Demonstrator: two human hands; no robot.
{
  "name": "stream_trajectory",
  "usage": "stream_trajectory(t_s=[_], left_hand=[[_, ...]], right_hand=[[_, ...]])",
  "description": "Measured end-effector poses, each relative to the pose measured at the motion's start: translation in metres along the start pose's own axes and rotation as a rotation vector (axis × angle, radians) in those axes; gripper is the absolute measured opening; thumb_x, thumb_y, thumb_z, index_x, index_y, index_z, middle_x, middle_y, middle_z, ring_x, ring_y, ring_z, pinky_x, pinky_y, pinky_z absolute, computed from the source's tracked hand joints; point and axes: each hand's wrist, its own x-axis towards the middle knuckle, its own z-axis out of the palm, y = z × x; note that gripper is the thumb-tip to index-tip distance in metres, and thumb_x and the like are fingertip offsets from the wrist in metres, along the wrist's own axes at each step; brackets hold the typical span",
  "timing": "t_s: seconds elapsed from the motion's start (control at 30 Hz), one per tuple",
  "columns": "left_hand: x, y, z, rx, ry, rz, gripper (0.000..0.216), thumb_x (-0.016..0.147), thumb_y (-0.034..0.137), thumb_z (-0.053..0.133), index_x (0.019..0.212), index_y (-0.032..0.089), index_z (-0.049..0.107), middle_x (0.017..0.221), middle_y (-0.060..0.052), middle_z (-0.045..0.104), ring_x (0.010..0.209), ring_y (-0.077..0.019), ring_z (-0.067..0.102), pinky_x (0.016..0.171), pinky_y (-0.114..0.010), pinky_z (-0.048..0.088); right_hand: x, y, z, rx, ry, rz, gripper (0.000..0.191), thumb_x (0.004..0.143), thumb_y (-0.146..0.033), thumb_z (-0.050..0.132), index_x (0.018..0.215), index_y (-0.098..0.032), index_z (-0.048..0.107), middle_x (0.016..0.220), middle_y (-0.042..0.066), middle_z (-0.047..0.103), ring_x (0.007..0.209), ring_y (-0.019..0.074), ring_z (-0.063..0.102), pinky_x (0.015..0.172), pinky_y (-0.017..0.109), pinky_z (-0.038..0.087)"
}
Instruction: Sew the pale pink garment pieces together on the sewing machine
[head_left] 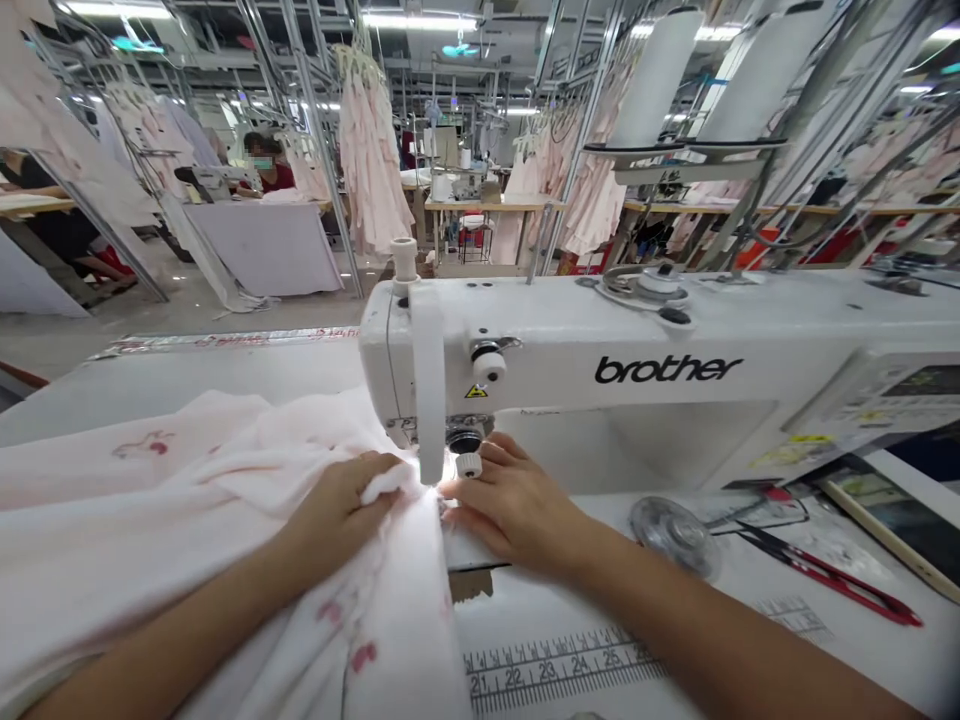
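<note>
My left hand (337,505) lies on pale pink printed fabric (135,520), its fingers gathering a soft fold close to the needle area. My right hand (514,505) sits just to the other side, fingertips spread on the fabric's edge in front of the presser foot (450,470) of a white Brother sewing machine (664,370). The needle itself is hidden behind a white guard (430,400) and the glare of the machine's light. Most of the fabric spreads left and toward me, across the white table (180,385).
A printed ruler scale (559,670) runs along the table by my right forearm. Further right lie a round metal disc (673,535) and red-handled thread snips (829,575). Behind the machine, pink garments (367,150) hang from metal racks, and a seated co-worker (270,178) works at another table.
</note>
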Motion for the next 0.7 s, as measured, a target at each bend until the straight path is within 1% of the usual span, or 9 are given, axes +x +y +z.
stream_trajectory(t_s=[0.07,0.17,0.27,0.37,0.47,0.57,0.63,0.7], left_hand=[[0.002,0.001,-0.001,-0.043,-0.001,-0.043,0.015,0.082,0.018,0.043,0.075,0.018,0.057,0.076,0.001,0.063,0.077,-0.0180,0.058,0.072,-0.028,0.045],[0.004,0.003,-0.001,-0.063,0.002,-0.057,0.017,0.084,0.023,0.044,0.071,0.018,0.053,0.069,0.002,0.058,0.072,-0.0164,0.055,0.069,-0.026,0.043],[0.003,0.004,-0.001,-0.071,0.003,-0.077,0.019,0.087,0.027,0.044,0.075,0.018,0.056,0.072,0.002,0.059,0.073,-0.0161,0.055,0.069,-0.025,0.043],[0.001,0.003,0.000,-0.046,0.004,-0.093,0.021,0.088,0.030,0.045,0.077,0.018,0.058,0.072,0.002,0.059,0.071,-0.0161,0.055,0.065,-0.025,0.043],[0.000,0.004,-0.001,0.003,0.017,-0.038,0.021,0.086,0.026,0.044,0.078,0.018,0.061,0.076,-0.001,0.062,0.077,-0.0182,0.058,0.071,-0.027,0.046],[-0.002,0.006,-0.002,0.058,0.008,0.065,0.024,0.082,0.020,0.041,0.080,0.019,0.065,0.083,-0.003,0.065,0.086,-0.0199,0.059,0.078,-0.029,0.048],[-0.003,0.007,-0.002,0.105,-0.022,0.127,0.025,0.083,0.019,0.041,0.078,0.019,0.065,0.081,-0.003,0.064,0.084,-0.0198,0.059,0.077,-0.030,0.048],[-0.004,0.007,-0.003,0.155,-0.041,0.179,0.026,0.085,0.020,0.042,0.077,0.020,0.066,0.079,-0.003,0.063,0.081,-0.0195,0.058,0.075,-0.030,0.049]], right_hand=[[0.000,-0.002,0.000,-0.004,-0.046,-0.030,0.019,0.101,-0.029,0.050,0.108,-0.018,0.065,0.086,0.003,0.065,0.092,0.0196,0.051,0.103,0.038,0.030],[0.000,-0.004,0.000,-0.007,-0.118,-0.029,0.023,0.100,-0.031,0.054,0.118,-0.018,0.060,0.100,0.004,0.065,0.101,0.0199,0.049,0.107,0.038,0.026],[0.001,-0.006,-0.002,-0.011,-0.180,0.009,0.031,0.099,-0.033,0.055,0.126,-0.018,0.056,0.113,0.007,0.061,0.108,0.0222,0.046,0.108,0.039,0.026],[0.003,-0.009,-0.006,0.000,-0.245,0.048,0.032,0.100,-0.032,0.052,0.129,-0.020,0.054,0.117,0.009,0.058,0.110,0.0235,0.045,0.106,0.042,0.028],[0.005,-0.010,-0.009,0.002,-0.268,0.067,0.030,0.099,-0.032,0.053,0.128,-0.020,0.056,0.117,0.008,0.056,0.110,0.0234,0.044,0.106,0.042,0.029],[0.005,-0.009,-0.010,-0.010,-0.255,0.042,0.029,0.099,-0.033,0.054,0.124,-0.019,0.059,0.108,0.007,0.057,0.108,0.0225,0.043,0.108,0.040,0.027],[0.004,-0.007,-0.010,-0.023,-0.245,0.014,0.026,0.100,-0.033,0.053,0.121,-0.020,0.061,0.102,0.006,0.058,0.106,0.0216,0.043,0.108,0.039,0.026],[0.003,-0.006,-0.010,-0.034,-0.241,-0.010,0.023,0.101,-0.033,0.051,0.117,-0.021,0.062,0.100,0.005,0.059,0.105,0.0208,0.044,0.107,0.039,0.025]])
